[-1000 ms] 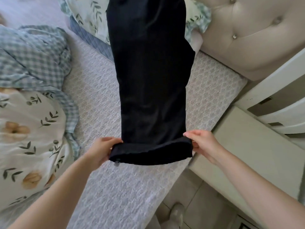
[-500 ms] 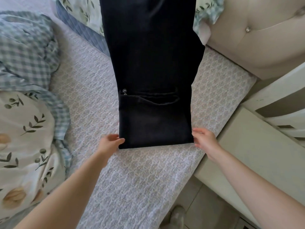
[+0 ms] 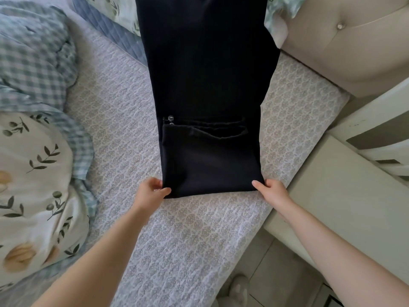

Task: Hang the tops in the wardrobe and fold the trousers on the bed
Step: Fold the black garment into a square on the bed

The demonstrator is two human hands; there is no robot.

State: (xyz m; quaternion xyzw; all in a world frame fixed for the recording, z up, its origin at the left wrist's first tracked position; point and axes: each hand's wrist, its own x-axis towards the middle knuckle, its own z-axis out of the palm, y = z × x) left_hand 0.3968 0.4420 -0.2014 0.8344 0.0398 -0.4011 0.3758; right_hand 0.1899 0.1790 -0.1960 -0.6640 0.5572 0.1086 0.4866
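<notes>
Black trousers (image 3: 205,85) lie lengthwise on the bed (image 3: 181,240), stretching away from me onto the pillows. Their near part is folded over once, so the waistband with its metal button (image 3: 170,118) lies on top. My left hand (image 3: 151,190) pinches the folded edge at its near left corner. My right hand (image 3: 269,191) grips the near right corner, thumb on top of the fabric.
A floral duvet (image 3: 33,185) with a blue checked underside (image 3: 33,63) is bunched on the left. The padded beige headboard (image 3: 345,52) stands at the right. A cream bedside cabinet (image 3: 345,207) sits close by the bed's right edge. Floral pillows (image 3: 119,14) lie at the top.
The trousers' near end has been folded over away from me and laid flat. Both hands shifted from the rolled edge to the corners of the new fold.
</notes>
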